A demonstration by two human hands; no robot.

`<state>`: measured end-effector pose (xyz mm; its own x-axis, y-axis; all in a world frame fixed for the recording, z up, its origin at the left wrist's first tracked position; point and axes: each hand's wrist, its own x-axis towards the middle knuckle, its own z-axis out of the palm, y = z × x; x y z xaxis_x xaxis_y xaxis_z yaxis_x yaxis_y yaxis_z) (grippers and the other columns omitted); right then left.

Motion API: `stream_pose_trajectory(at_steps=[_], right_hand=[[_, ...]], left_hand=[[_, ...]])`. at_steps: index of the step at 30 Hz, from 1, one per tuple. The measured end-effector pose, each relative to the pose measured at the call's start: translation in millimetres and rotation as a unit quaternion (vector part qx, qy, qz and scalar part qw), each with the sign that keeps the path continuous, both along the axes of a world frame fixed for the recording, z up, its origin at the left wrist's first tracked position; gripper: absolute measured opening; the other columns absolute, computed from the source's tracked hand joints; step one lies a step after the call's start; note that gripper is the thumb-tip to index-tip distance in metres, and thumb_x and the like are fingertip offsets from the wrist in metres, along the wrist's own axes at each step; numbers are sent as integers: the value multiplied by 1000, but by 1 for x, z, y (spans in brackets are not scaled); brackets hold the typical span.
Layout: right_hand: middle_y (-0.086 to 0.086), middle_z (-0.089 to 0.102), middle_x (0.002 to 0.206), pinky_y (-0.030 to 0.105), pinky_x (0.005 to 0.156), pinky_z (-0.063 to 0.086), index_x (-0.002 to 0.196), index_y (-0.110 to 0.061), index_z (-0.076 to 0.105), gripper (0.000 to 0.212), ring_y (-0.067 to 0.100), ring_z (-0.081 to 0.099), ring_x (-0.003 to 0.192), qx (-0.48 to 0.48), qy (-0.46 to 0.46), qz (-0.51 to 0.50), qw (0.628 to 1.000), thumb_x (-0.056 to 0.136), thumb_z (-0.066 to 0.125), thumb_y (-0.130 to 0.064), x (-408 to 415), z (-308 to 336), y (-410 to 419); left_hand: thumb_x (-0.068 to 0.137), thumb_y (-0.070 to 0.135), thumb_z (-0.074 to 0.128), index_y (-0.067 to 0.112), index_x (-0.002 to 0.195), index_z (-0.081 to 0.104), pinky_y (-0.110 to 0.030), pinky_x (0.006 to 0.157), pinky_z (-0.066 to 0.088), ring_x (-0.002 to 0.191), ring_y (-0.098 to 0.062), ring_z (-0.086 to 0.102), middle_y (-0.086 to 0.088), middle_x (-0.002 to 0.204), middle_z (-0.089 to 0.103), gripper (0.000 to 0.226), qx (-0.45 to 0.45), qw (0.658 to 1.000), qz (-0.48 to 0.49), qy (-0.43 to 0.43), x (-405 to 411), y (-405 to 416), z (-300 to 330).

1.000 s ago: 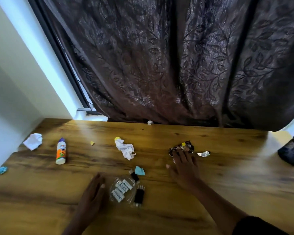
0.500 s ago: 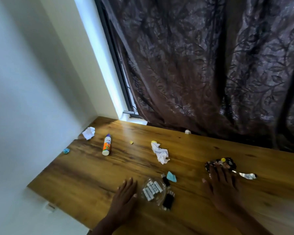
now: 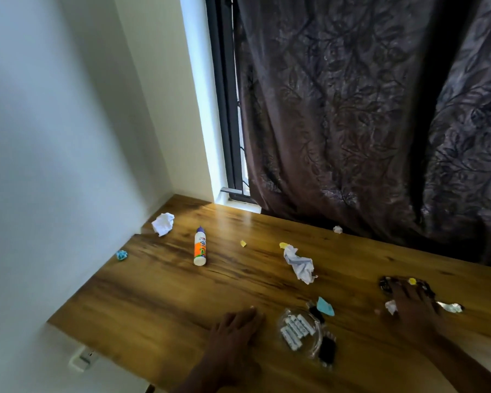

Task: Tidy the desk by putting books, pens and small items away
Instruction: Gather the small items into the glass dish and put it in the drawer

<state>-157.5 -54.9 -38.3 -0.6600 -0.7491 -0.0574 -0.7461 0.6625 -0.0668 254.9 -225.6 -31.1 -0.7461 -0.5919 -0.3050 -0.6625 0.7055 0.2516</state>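
Observation:
My left hand (image 3: 236, 327) lies flat on the wooden desk (image 3: 159, 293), fingers straight, holding nothing. Just to its right sits a clear plastic pack of white batteries (image 3: 296, 330) with a black clip (image 3: 327, 348) beside it. My right hand (image 3: 411, 304) rests palm down at the right, its fingertips on a dark shiny wrapper (image 3: 386, 283). A silver foil scrap (image 3: 451, 307) and a small white scrap (image 3: 391, 306) lie by that hand. A glue bottle (image 3: 200, 246) lies further back on the left.
Crumpled white paper (image 3: 162, 224) sits in the back left corner, another crumpled piece (image 3: 299, 263) lies mid-desk. Small scraps: teal (image 3: 325, 306), blue (image 3: 121, 254), yellow (image 3: 243, 243), white (image 3: 337, 229). A dark curtain (image 3: 366, 123) hangs behind; a white wall (image 3: 54, 137) bounds the left.
The view has swung to the left and up, showing more wall and window. Both hands stay flat on the desk in about the same places.

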Motion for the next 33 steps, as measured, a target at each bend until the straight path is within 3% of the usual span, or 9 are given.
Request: stream_pose_trajectory(at_steps=[6, 10, 16, 18, 23, 27, 30, 33], right_hand=[[20, 44, 152, 70, 103, 39, 149, -15, 46, 83, 46, 36, 140, -99, 28, -75, 992, 78, 86, -33, 56, 13, -23], [20, 35, 157, 62, 101, 43, 153, -18, 42, 80, 44, 33, 141, -103, 41, -94, 989, 85, 77, -41, 120, 23, -33], [5, 28, 163, 48, 117, 32, 157, -30, 32, 72, 29, 23, 149, -130, 16, -44, 990, 93, 61, -47, 226, 28, -36], [4, 32, 159, 47, 115, 38, 152, -28, 40, 68, 27, 28, 146, -163, -2, -37, 986, 91, 68, -42, 266, 35, -36], [0, 50, 140, 41, 100, 50, 131, -35, 52, 51, 23, 49, 124, -141, 0, 25, 990, 81, 65, -34, 336, 21, -10], [-2, 55, 124, 40, 92, 51, 114, -30, 60, 27, 24, 57, 112, -100, 51, 92, 989, 90, 54, -42, 351, 0, 17], [-4, 57, 131, 39, 95, 51, 124, -26, 62, 33, 20, 57, 114, -123, 48, 102, 986, 94, 56, -37, 358, -13, 35], [-4, 56, 136, 39, 99, 50, 129, -23, 61, 38, 19, 55, 120, -138, 19, 88, 986, 93, 55, -33, 366, -13, 42]], left_hand=[[63, 81, 67, 46, 160, 10, -50, 120, 26, 152, -28, 16, 15, 169, 6, 118, 15, 998, -49, 43, 10, -27, -1], [64, 82, 65, 42, 160, 13, -51, 122, 23, 153, -31, 14, 12, 169, 8, 116, 21, 997, -47, 53, 15, -36, -2], [66, 82, 62, 41, 159, 17, -50, 121, 23, 151, -29, 17, 10, 168, 12, 111, 6, 996, -53, 71, 20, -35, -3], [69, 81, 61, 41, 160, 15, -49, 123, 20, 153, -30, 13, 10, 169, 10, 110, 9, 996, -51, 75, 20, -35, -3], [81, 79, 53, 36, 162, 12, -47, 122, 18, 156, -26, 11, 9, 172, 3, 101, -11, 994, -78, 80, 27, -21, -3], [88, 72, 45, 31, 162, 23, -46, 122, 22, 157, -22, 15, 7, 171, 16, 87, -41, 986, -73, 142, 46, -8, -13], [89, 67, 42, 25, 155, 43, -47, 119, 31, 151, -26, 33, 1, 164, 37, 78, -77, 978, -63, 186, 78, 5, -29], [95, 60, 45, 23, 153, 46, -48, 122, 26, 153, -26, 30, 0, 163, 38, 69, -101, 969, -45, 220, 106, 21, -43]])
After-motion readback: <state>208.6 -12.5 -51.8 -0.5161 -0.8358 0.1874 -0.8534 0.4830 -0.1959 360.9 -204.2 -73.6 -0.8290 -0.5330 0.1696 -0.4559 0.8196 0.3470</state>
